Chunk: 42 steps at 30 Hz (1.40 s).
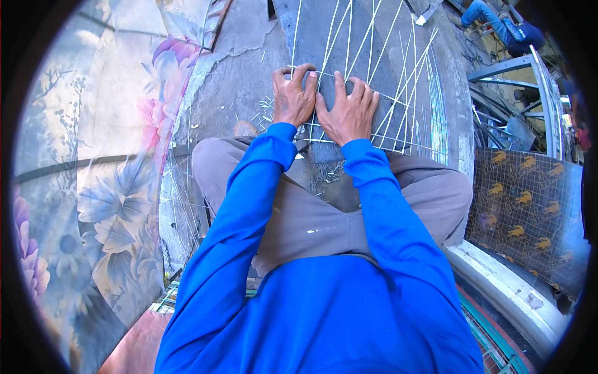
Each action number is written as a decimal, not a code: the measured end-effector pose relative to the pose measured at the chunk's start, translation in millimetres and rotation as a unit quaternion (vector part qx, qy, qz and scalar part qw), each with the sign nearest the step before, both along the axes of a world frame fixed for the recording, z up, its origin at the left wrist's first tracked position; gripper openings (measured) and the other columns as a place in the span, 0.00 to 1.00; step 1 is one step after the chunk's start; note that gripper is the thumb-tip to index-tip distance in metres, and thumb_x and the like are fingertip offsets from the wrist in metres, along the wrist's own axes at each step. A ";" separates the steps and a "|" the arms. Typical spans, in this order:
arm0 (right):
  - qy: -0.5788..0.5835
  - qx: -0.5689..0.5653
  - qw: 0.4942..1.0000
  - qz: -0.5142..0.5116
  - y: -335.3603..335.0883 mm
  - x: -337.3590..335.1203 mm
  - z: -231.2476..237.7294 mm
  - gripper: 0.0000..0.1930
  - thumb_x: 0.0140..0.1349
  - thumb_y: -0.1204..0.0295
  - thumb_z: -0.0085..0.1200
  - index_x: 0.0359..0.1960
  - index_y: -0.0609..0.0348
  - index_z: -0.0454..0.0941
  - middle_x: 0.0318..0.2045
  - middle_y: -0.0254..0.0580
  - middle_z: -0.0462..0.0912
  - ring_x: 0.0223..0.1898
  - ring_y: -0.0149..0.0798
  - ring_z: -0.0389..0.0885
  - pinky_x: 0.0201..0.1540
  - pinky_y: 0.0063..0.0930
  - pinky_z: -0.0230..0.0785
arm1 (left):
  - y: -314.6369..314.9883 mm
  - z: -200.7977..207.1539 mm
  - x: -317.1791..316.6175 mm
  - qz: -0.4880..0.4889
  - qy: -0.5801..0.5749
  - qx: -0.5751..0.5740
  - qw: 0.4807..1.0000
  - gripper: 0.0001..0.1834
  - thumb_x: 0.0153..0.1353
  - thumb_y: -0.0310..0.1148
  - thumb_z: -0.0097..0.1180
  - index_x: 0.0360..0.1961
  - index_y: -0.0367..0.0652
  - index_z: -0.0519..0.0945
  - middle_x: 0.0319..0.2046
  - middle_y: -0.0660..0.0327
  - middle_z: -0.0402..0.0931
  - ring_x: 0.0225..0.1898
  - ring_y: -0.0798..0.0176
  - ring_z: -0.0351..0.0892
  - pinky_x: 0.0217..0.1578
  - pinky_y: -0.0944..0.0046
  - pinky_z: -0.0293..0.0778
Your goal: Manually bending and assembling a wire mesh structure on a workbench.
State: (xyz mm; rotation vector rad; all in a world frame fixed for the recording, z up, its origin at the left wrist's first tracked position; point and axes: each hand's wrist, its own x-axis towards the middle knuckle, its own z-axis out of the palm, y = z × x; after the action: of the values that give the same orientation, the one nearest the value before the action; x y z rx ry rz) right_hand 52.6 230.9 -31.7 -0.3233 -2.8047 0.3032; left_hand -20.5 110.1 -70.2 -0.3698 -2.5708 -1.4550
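My left hand (296, 96) is over a lattice of thin pale rods (355, 53), its fingers curled down around a crossing near one long rod. Beside it, my right hand (349, 112) lies palm down with its fingers bent and apart. The right thumb is close to a slanting rod between the two hands. Most rods fan away from me, and a few short ones cross them near my knees. My fingertips are partly hidden, so the exact contact with the rods is unclear.
Short cut pieces (265, 111) litter the grey ground (230, 81). A flower-patterned sheet (118, 143) stretches along the left. At right stand a metal frame (548, 93) and a dark printed panel (523, 212). Another person (504, 28) in blue is at the far right.
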 end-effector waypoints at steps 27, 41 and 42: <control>0.076 -0.001 0.997 0.011 18.4 -0.7 -10.1 0.09 0.68 0.57 0.64 0.43 0.43 0.86 0.42 0.40 0.79 0.51 0.49 0.75 0.60 0.52 0.62 | 16.8 9.2 5.2 0.050 -0.007 -0.023 0.998 0.17 0.65 0.50 0.68 0.47 0.53 0.88 0.55 0.37 0.70 0.60 0.34 0.70 0.61 0.42 0.72; 0.086 -0.035 0.996 0.004 10.4 0.5 0.9 0.08 0.67 0.57 0.65 0.41 0.42 0.87 0.41 0.38 0.79 0.50 0.48 0.77 0.61 0.53 0.62 | -4.9 -5.9 -11.6 0.024 0.013 -0.009 1.000 0.22 0.67 0.51 0.67 0.42 0.40 0.89 0.52 0.37 0.78 0.58 0.38 0.75 0.58 0.46 0.74; 0.090 -0.027 0.996 -0.008 10.5 1.6 2.5 0.08 0.67 0.57 0.65 0.41 0.42 0.87 0.41 0.38 0.79 0.50 0.48 0.77 0.61 0.53 0.62 | -11.0 -5.2 -12.4 0.021 0.016 -0.028 0.999 0.24 0.67 0.53 0.67 0.41 0.38 0.89 0.52 0.37 0.78 0.58 0.38 0.75 0.58 0.47 0.74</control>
State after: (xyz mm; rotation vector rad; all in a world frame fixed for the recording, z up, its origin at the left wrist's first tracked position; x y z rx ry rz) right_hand 54.1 241.4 -29.2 -0.3144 -2.6198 0.3854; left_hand -32.9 99.1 -75.4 -0.3425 -2.5820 -1.3542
